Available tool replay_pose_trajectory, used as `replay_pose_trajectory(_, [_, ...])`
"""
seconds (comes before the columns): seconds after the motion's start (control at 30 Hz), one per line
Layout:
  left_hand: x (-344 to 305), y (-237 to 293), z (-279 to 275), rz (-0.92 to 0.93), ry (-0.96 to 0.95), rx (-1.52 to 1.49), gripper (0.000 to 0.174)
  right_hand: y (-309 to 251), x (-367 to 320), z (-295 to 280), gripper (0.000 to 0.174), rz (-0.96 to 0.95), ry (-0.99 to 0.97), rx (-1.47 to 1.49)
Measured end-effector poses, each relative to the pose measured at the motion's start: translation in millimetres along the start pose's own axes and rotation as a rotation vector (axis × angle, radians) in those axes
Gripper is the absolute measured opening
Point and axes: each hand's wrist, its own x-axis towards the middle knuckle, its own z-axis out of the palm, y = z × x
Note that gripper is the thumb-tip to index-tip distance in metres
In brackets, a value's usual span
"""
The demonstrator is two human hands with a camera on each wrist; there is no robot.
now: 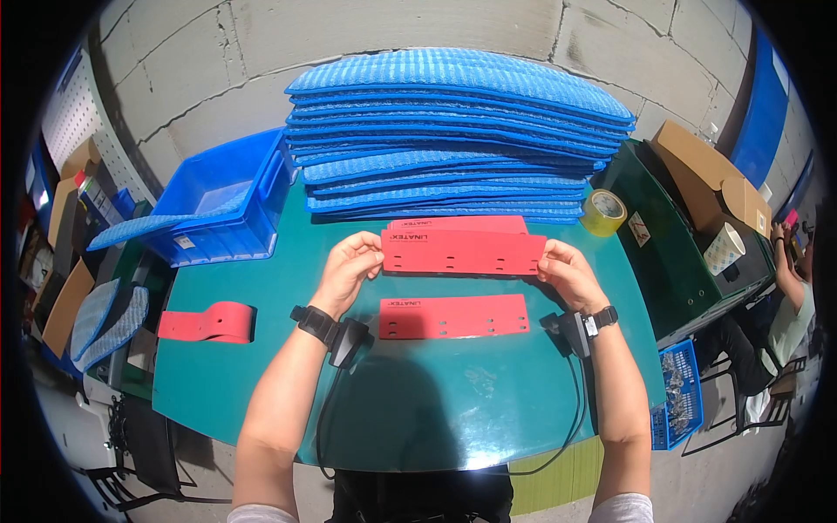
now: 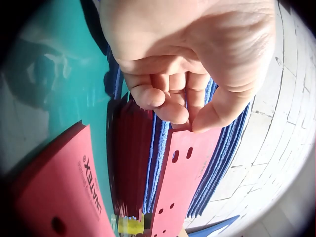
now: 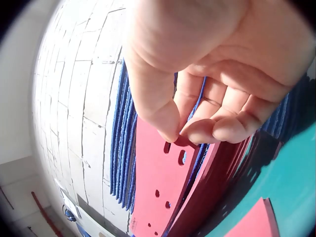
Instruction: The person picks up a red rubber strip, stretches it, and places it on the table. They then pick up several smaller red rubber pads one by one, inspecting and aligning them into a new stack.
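Observation:
A red rubber strip (image 1: pixel 466 250), printed LINATEX and punched with paired slots along one edge, is held up level above the table. My left hand (image 1: pixel 350 268) pinches its left end between thumb and forefinger. At the right end, my right hand (image 1: pixel 568 275) pinches the corner beside a pair of slots (image 3: pixel 175 153). Just behind it are more red strips (image 1: pixel 458 224), partly hidden by the held one. A matching strip (image 1: pixel 453 317) lies flat on the green table nearer to me, between my forearms.
Blue mop pads (image 1: pixel 458 131) are piled high at the back. A blue bin (image 1: pixel 214 209) and a curled red strip (image 1: pixel 207 322) are on the left. Clear tape (image 1: pixel 603 213) sits back right, beside a green crate (image 1: pixel 671 253). Cables run from both wrist cameras.

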Motion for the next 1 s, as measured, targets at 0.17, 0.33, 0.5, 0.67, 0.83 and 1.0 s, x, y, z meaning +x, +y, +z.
replay_pose_trajectory(0.17, [-1.8, 2.5, 2.2, -0.025, 0.011, -0.005, 0.011, -1.7, -0.8, 1.0, 0.009, 0.001, -0.012, 0.015])
replay_pose_trajectory(0.33, [-2.0, 4.5, 3.8, -0.017, 0.006, 0.004, 0.010, -0.5, -0.4, 0.1, 0.009, -0.002, -0.015, 0.011])
replay_pose_trajectory(0.5, [-0.3, 1.0, 1.8, -0.006, 0.025, 0.029, 0.011, 4.0, 0.8, -2.0, 0.010, -0.020, -0.006, -0.007])
replay_pose_trajectory(0.67, [-0.8, 0.5, 1.8, -0.002, 0.026, 0.031, 0.012, 2.6, -0.1, 0.5, 0.014, -0.043, 0.042, -0.109])
replay_pose_trajectory(0.83, [-0.8, 0.5, 1.3, -0.010, 0.034, 0.038, 0.012, 4.3, 0.3, -2.4, 0.016, -0.054, 0.047, -0.124])
replay_pose_trajectory(1.0, [0.0, -1.4, -0.6, -0.004, 0.023, 0.029, 0.012, 6.2, 1.0, -3.8, 0.016, -0.059, 0.055, -0.121])
